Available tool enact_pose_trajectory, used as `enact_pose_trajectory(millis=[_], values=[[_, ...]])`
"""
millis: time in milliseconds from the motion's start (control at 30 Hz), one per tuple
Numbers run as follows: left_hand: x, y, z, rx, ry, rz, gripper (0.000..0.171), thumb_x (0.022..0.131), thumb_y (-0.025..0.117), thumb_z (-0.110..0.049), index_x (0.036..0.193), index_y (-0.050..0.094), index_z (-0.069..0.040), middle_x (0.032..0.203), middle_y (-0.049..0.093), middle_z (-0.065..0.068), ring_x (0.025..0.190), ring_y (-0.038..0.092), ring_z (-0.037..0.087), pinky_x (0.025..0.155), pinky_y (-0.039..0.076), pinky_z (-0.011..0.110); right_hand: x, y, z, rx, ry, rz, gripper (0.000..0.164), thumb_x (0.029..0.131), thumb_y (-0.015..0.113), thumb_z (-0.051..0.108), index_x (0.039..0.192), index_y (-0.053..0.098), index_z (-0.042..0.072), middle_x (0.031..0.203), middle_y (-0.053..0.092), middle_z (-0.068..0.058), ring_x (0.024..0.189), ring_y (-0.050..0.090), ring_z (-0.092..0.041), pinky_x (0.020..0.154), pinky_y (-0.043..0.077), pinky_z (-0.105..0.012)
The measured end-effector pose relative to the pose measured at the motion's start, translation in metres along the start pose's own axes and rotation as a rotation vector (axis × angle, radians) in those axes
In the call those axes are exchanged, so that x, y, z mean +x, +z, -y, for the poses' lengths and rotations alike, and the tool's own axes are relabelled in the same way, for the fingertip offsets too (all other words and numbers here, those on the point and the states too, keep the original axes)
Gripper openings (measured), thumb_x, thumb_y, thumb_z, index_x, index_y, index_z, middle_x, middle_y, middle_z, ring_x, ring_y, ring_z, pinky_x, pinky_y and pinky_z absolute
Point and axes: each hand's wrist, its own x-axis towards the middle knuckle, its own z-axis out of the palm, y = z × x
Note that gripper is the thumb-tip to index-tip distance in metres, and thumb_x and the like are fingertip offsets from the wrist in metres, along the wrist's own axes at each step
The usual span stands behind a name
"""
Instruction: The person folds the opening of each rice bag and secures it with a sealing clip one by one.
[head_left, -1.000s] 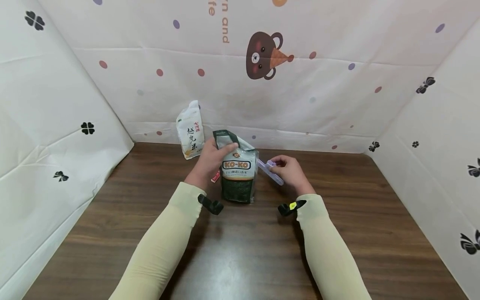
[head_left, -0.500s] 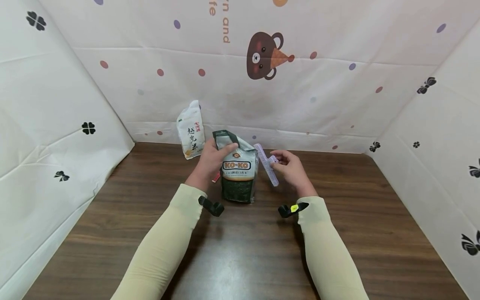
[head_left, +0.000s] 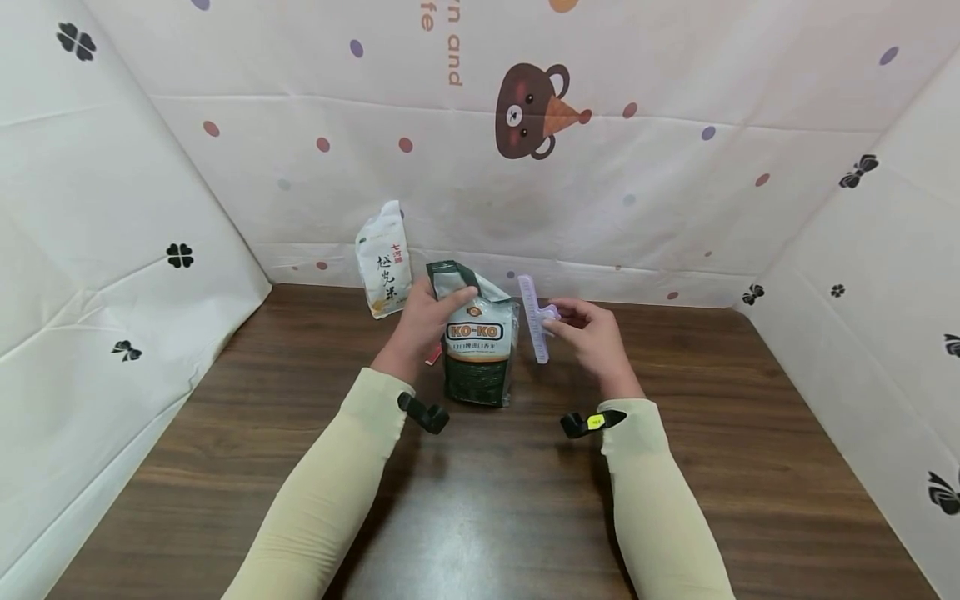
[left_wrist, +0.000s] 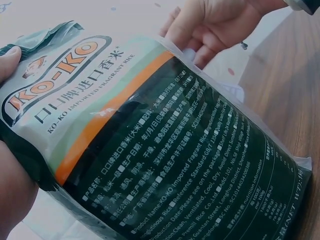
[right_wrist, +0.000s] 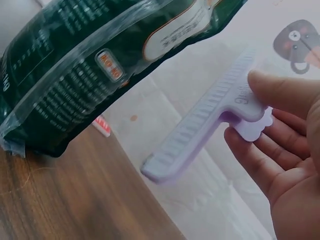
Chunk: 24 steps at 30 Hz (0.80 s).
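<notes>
Head view, my left hand (head_left: pixel 423 321) gripping KO-KO bag (head_left: pixel 478 360) upright on table (head_left: pixel 480 500), my right hand (head_left: pixel 596 337) pinching purple clip (head_left: pixel 533 319) just beside, left wrist, bag print facing camera, right wrist, clip pinched, apart from bag

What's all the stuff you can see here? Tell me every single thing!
KO-KO bag: 1, green and white, middle
clip: 1, light purple, right of the KO-KO bag
white bag: 1, white, back left
red-and-white thing: 1, mostly hidden behind the KO-KO bag
table: 1, brown, underneath
cloth walls: 3, white with printed shapes, back and sides
bear print: 1, brown, back wall
wrist devices: 2, black, one per wrist
sleeves: 2, pale yellow, on both arms
left hand: 1, bare, gripping the KO-KO bag
right hand: 1, bare, pinching the clip
</notes>
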Motion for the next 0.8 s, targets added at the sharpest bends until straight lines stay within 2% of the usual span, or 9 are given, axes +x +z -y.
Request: enact_pose_trajectory(millis=[167, 333, 567, 633, 800], values=[[-0.001, 0.000, -0.001, -0.003, 0.001, -0.009, 0.005, 0.091, 0.067, -0.016, 0.095, 0.064, -0.016, 0.088, 0.067, -0.002, 0.082, 0.064, 0.013, 0.076, 0.052, 0.030, -0.005, -0.004, 0.007, 0.052, -0.009, -0.017, 0.043, 0.083, 0.078, 0.028, 0.119, 0.066, 0.009, 0.112, 0.066, -0.013, 0.095, 0.062, -0.016, 0.078, 0.051, -0.019], [-0.002, 0.000, -0.002, 0.002, -0.001, -0.018, 0.005, 0.091, 0.067, -0.016, 0.094, 0.064, -0.016, 0.088, 0.067, -0.002, 0.082, 0.064, 0.012, 0.076, 0.052, 0.029, -0.007, -0.006, 0.010, 0.026, -0.052, -0.036, 0.041, 0.084, 0.076, 0.029, 0.119, 0.067, 0.011, 0.116, 0.064, -0.011, 0.098, 0.061, -0.016, 0.081, 0.051, -0.017], [-0.001, 0.000, 0.000, -0.001, -0.001, -0.009, 0.006, 0.091, 0.068, -0.017, 0.095, 0.064, -0.014, 0.087, 0.068, 0.000, 0.082, 0.065, 0.013, 0.075, 0.053, 0.030, -0.008, -0.010, 0.013, 0.001, -0.149, -0.054, 0.037, 0.087, 0.072, 0.020, 0.122, 0.067, 0.007, 0.115, 0.064, -0.015, 0.094, 0.059, -0.011, 0.078, 0.049, -0.010], [-0.001, 0.000, 0.001, 0.002, 0.006, -0.007, 0.006, 0.091, 0.068, -0.017, 0.095, 0.064, -0.014, 0.087, 0.068, 0.000, 0.081, 0.065, 0.014, 0.075, 0.053, 0.030, -0.009, -0.012, 0.019, -0.001, -0.136, -0.056, 0.038, 0.088, 0.071, 0.015, 0.123, 0.065, 0.004, 0.114, 0.064, -0.018, 0.092, 0.059, -0.011, 0.076, 0.048, -0.010], [-0.001, 0.000, 0.001, -0.012, 0.006, -0.006, 0.006, 0.091, 0.068, -0.017, 0.095, 0.064, -0.014, 0.087, 0.068, 0.000, 0.081, 0.065, 0.014, 0.074, 0.053, 0.030, -0.013, -0.016, 0.027, 0.010, -0.116, -0.068, 0.039, 0.085, 0.075, 0.021, 0.120, 0.066, 0.005, 0.107, 0.066, -0.016, 0.087, 0.061, -0.011, 0.074, 0.051, -0.014]])
